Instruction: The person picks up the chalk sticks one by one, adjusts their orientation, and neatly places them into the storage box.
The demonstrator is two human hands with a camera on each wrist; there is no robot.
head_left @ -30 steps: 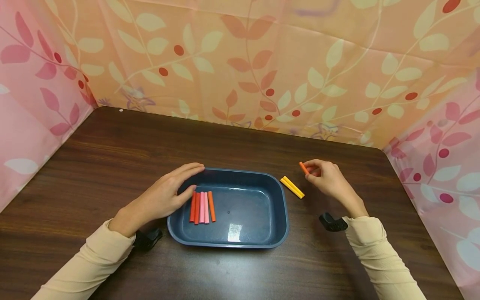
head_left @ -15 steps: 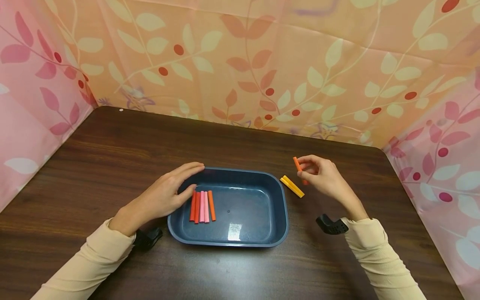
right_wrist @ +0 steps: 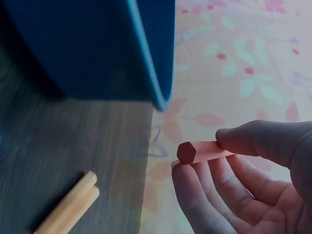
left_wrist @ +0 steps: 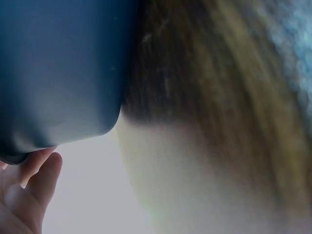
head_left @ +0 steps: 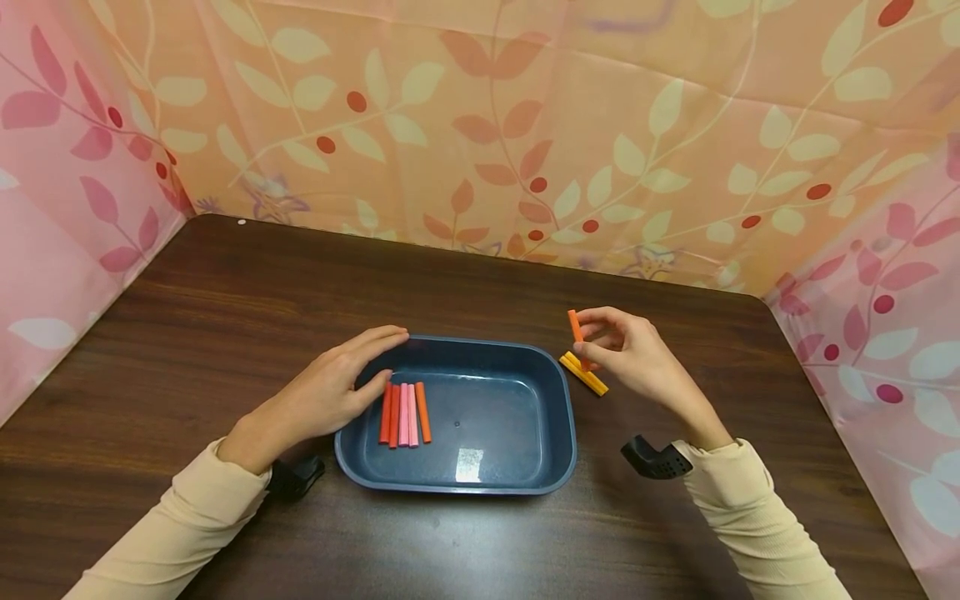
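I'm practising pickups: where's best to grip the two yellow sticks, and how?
Probably from above, pinching the yellow sticks across their long sides, toward the end away from the tray: they lie flat, side by side, other end near its wall.

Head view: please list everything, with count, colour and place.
Tray: 1, blue, on table
Tray sticks: 5, two red, two pink, one orange, inside left
Yellow sticks: 2, yellow, right of tray
Held stick: 1, orange, right hand
Table: 1, brown, under tray
Cloth: count unclear, pink and orange, beyond table
White spot: 1, white, table edge
Wrist devices: 2, black, at wrists
Sleeves: 2, cream, on arms
Left hand: 1, at tray rim
Right hand: 1, holding stick
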